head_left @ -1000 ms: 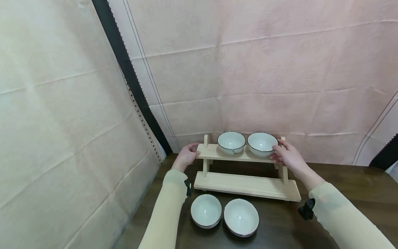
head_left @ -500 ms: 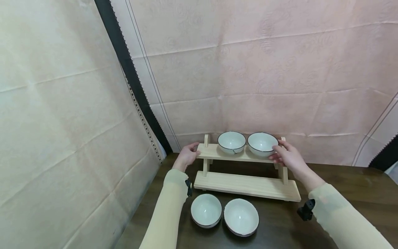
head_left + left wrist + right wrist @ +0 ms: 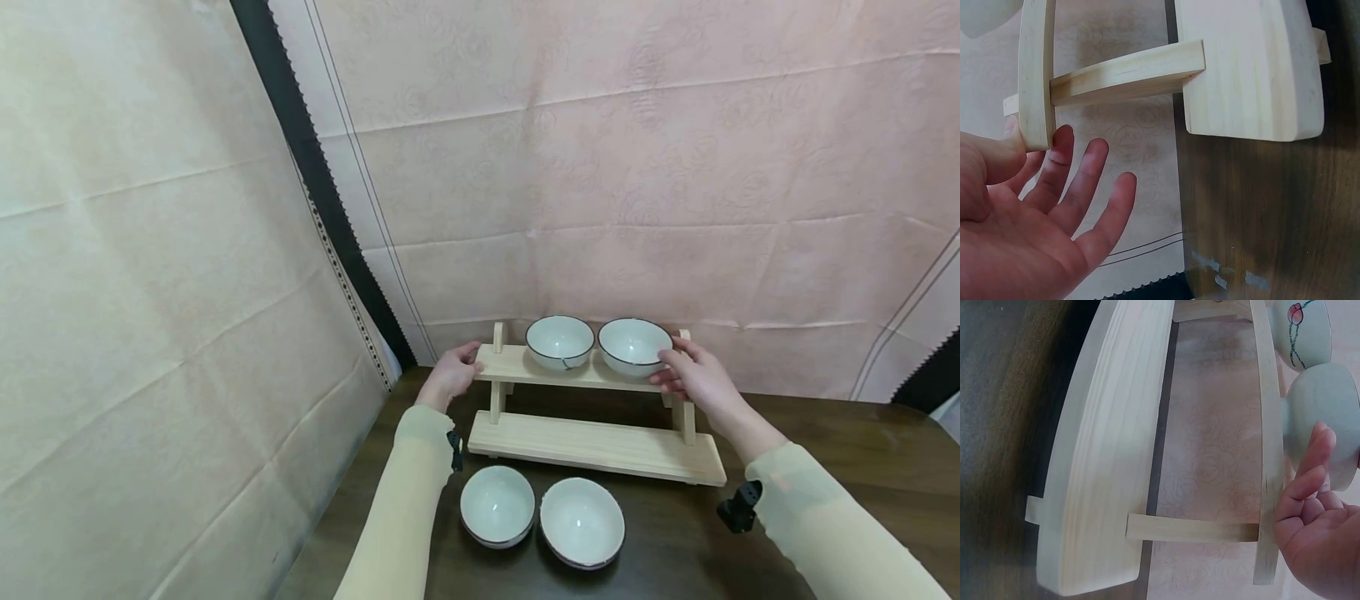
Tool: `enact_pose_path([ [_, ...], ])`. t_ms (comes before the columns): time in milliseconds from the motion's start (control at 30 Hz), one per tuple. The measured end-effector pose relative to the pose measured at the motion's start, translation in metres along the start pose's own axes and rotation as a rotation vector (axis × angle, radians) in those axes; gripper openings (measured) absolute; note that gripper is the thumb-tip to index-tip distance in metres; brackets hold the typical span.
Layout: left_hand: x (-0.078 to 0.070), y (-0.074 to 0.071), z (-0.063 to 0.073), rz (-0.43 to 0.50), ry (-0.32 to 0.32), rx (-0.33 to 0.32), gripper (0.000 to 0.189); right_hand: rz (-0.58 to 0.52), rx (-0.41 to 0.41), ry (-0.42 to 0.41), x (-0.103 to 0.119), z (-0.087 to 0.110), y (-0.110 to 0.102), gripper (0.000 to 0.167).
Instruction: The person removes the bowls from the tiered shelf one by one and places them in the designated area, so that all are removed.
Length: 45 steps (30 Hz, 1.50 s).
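A two-tier pale wooden display rack [image 3: 592, 446] stands on the dark table. My left hand [image 3: 450, 377] pinches the left end of its upper shelf, thumb on one face and index finger on the other; the remaining fingers spread loosely in the left wrist view. Two white bowls with dark rims sit side by side up there. At the right bowl [image 3: 633, 340], my right hand [image 3: 703, 382] grips the side, its fingers bent against the wall in the right wrist view. The left bowl [image 3: 559, 340] has a painted flower [image 3: 1295, 314] outside.
On the table in front of the rack, two more white bowls stand side by side, a left one [image 3: 497, 504] and a right one [image 3: 582, 523]. Pale cloth [image 3: 637, 167] hangs close behind the rack, and another cloth wall [image 3: 187, 333] rises at the left.
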<state>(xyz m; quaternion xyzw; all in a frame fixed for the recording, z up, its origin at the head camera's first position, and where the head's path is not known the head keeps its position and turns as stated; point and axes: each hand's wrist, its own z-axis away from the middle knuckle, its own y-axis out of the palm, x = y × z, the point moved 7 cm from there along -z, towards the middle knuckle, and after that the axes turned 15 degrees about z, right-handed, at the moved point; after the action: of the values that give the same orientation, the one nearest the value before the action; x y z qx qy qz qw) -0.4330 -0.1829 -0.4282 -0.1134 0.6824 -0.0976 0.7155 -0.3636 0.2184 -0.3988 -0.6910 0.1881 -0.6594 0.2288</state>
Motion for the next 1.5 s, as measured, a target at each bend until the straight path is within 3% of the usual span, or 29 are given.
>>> enact_pose_path([
  [367,-0.002,0.004,0.006,0.107,0.020,0.041,0.055,-0.010,-0.002,0.012,0.001,0.001,0.001,0.076],
  [1033,-0.006,0.007,0.006,0.025,0.020,0.066,0.057,-0.013,0.000,0.021,0.002,0.001,0.000,0.075],
  [1500,-0.004,0.008,0.008,0.063,0.001,0.076,0.058,-0.072,-0.055,0.005,-0.003,0.011,0.003,0.070],
])
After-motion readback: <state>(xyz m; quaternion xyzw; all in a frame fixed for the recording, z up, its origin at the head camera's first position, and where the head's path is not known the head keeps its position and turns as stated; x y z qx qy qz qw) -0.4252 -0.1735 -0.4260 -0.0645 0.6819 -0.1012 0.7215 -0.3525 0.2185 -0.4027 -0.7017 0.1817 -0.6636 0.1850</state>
